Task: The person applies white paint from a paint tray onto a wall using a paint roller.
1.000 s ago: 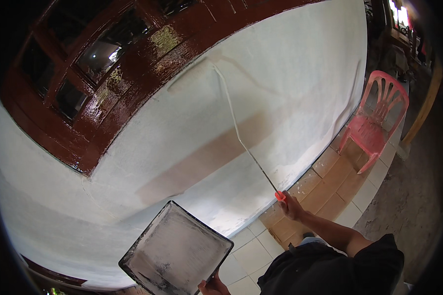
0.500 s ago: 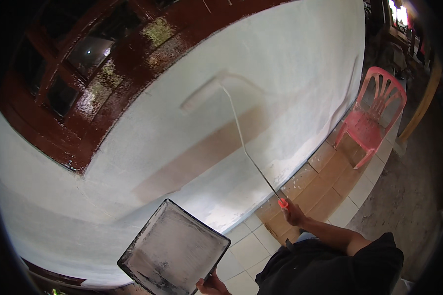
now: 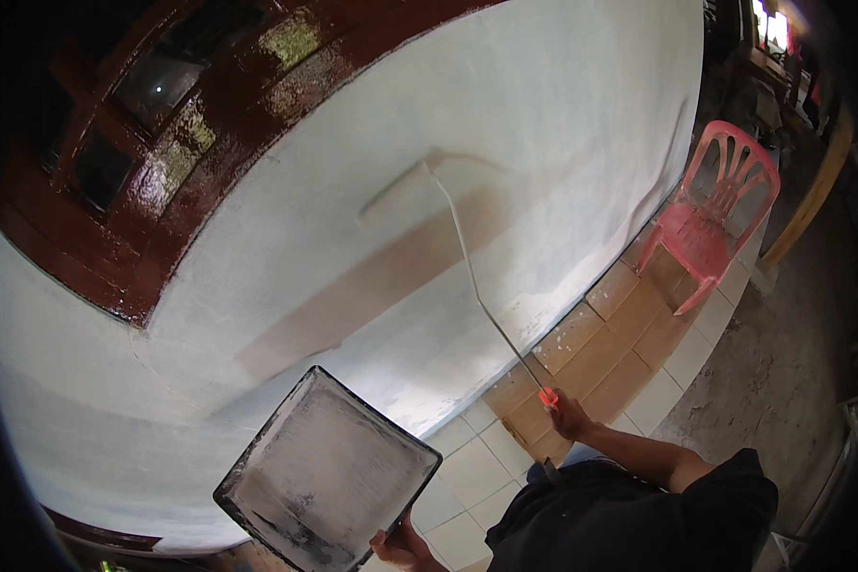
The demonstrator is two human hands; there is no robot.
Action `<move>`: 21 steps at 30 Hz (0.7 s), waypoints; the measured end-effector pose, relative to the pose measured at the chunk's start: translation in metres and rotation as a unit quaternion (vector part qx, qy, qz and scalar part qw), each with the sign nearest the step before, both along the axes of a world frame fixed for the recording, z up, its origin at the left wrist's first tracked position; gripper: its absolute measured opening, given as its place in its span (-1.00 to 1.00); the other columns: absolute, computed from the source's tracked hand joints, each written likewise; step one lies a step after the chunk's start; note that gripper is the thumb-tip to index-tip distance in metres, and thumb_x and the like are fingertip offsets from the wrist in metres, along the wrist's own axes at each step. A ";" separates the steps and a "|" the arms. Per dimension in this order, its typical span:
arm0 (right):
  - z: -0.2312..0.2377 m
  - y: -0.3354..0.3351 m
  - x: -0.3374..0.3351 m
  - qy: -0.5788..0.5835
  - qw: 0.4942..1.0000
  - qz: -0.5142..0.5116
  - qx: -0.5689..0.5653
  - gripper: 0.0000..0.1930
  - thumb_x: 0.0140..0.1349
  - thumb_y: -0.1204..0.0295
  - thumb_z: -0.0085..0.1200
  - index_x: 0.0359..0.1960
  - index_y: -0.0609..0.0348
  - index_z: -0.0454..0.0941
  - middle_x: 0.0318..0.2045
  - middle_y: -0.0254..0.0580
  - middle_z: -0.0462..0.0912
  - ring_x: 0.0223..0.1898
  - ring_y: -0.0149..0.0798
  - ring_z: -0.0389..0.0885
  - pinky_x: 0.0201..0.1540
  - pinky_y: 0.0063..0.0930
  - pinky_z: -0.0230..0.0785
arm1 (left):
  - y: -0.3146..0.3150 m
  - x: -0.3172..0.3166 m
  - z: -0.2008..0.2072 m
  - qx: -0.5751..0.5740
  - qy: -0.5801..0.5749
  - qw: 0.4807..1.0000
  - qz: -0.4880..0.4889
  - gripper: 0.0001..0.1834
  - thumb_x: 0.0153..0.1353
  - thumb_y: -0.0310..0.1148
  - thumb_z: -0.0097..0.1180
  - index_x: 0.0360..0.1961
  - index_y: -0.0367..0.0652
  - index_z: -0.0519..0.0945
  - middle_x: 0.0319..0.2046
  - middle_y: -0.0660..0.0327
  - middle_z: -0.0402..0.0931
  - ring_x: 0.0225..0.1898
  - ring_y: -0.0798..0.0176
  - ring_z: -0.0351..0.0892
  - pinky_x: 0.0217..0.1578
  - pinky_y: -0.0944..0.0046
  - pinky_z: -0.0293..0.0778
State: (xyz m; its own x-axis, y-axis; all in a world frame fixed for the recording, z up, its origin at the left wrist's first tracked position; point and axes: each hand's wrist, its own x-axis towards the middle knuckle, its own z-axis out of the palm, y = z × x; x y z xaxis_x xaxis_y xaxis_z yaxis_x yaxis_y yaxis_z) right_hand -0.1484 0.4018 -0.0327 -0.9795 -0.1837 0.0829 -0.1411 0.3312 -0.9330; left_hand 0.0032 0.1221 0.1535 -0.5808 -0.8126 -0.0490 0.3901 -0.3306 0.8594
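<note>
My right hand (image 3: 569, 417) is closed round the orange-red grip of a long-handled paint roller (image 3: 465, 255). Its thin rod slants up and left to a pale roller head (image 3: 393, 193), which lies against or just off the whitish wall (image 3: 572, 105); contact cannot be made out for sure. At the lower middle my left hand (image 3: 404, 547) grips the corner edge of a black-rimmed paint tray (image 3: 338, 458). Pale paint coats the tray's inside, with dark streaks near its lower left. A brownish, shadow-like band (image 3: 372, 281) crosses the wall below the roller head.
A dark red wooden window frame (image 3: 191, 238) with glass panes fills the upper left. At the right stands a red plastic chair (image 3: 701, 234). Brown cardboard (image 3: 591, 362) covers some of the pale floor tiles (image 3: 477, 472) along the wall's foot.
The view has shifted slightly, so window and chair sit further left. Against the wall, the roller head has moved a little right and down. Both hands keep their hold.
</note>
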 end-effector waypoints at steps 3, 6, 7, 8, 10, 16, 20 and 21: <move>0.032 -0.012 -0.015 -0.010 1.000 0.002 -0.026 -0.68 0.27 0.16 -0.16 -0.10 0.13 0.26 -0.51 0.14 0.51 -0.41 0.28 0.49 -0.45 -0.02 0.31 | -0.013 0.004 -0.008 0.047 0.000 0.999 -0.007 -0.11 -0.20 -0.22 0.09 0.21 -0.35 0.11 0.12 -0.10 0.18 0.13 -0.10 0.25 0.05 -0.13 0.35; 0.058 -0.029 -0.018 0.007 0.997 0.023 -0.080 -0.67 0.29 0.12 -0.22 -0.22 0.17 0.28 -0.62 -0.17 0.42 -0.60 -0.20 0.46 -0.54 -0.32 0.28 | -0.013 0.005 0.004 0.064 0.014 0.998 0.001 -0.09 -0.25 -0.23 0.11 0.22 -0.30 0.13 0.14 -0.05 0.19 0.11 -0.10 0.28 0.00 -0.11 0.41; 0.054 -0.031 -0.012 0.002 0.996 0.020 -0.085 -0.69 0.29 0.15 -0.21 -0.24 0.18 0.27 -0.65 -0.23 0.40 -0.63 -0.29 0.42 -0.55 -0.37 0.27 | -0.012 0.006 0.005 0.060 0.011 0.998 -0.009 -0.09 -0.24 -0.24 0.10 0.22 -0.30 0.12 0.14 -0.06 0.18 0.13 -0.11 0.24 0.04 -0.16 0.34; 0.045 -0.033 -0.006 0.002 0.996 0.020 -0.082 -0.69 0.29 0.15 -0.21 -0.24 0.18 0.27 -0.65 -0.23 0.40 -0.63 -0.29 0.42 -0.55 -0.37 0.27 | -0.013 0.006 0.006 0.055 0.010 0.998 -0.021 -0.10 -0.23 -0.25 0.09 0.22 -0.31 0.11 0.14 -0.07 0.17 0.15 -0.11 0.21 0.08 -0.20 0.27; 0.021 -0.033 0.009 -0.009 0.998 0.000 -0.061 -0.68 0.29 0.14 -0.21 -0.26 0.19 0.28 -0.64 -0.22 0.43 -0.63 -0.26 0.44 -0.55 -0.35 0.28 | -0.014 0.006 0.004 0.068 -0.001 0.998 -0.017 -0.09 -0.25 -0.25 0.11 0.23 -0.27 0.12 0.14 -0.05 0.18 0.14 -0.11 0.24 0.04 -0.18 0.34; -0.035 -0.018 0.038 -0.068 0.998 -0.006 0.014 -0.69 0.27 0.21 -0.16 -0.09 0.15 0.28 -0.47 0.08 0.51 -0.40 0.21 0.53 -0.44 -0.12 0.34 | -0.034 0.015 -0.002 0.079 -0.021 0.996 -0.044 -0.09 -0.25 -0.27 0.10 0.23 -0.28 0.11 0.15 -0.06 0.17 0.17 -0.10 0.20 0.08 -0.24 0.27; 0.002 -0.029 0.004 0.000 1.000 -0.014 -0.020 -0.70 0.26 0.24 -0.14 -0.10 0.17 0.29 -0.48 0.10 0.50 -0.42 0.23 0.51 -0.46 -0.13 0.33 | -0.052 0.027 -0.008 0.075 -0.041 0.994 -0.060 -0.09 -0.25 -0.28 0.09 0.23 -0.26 0.12 0.15 -0.05 0.18 0.16 -0.11 0.22 0.05 -0.25 0.30; 0.016 -0.029 -0.005 0.001 1.000 -0.009 -0.026 -0.71 0.26 0.25 -0.14 -0.11 0.17 0.29 -0.49 0.12 0.50 -0.43 0.24 0.50 -0.47 -0.14 0.33 | -0.051 0.031 -0.009 0.071 -0.046 0.995 -0.060 -0.09 -0.25 -0.28 0.09 0.23 -0.26 0.12 0.15 -0.05 0.18 0.16 -0.11 0.22 0.05 -0.25 0.30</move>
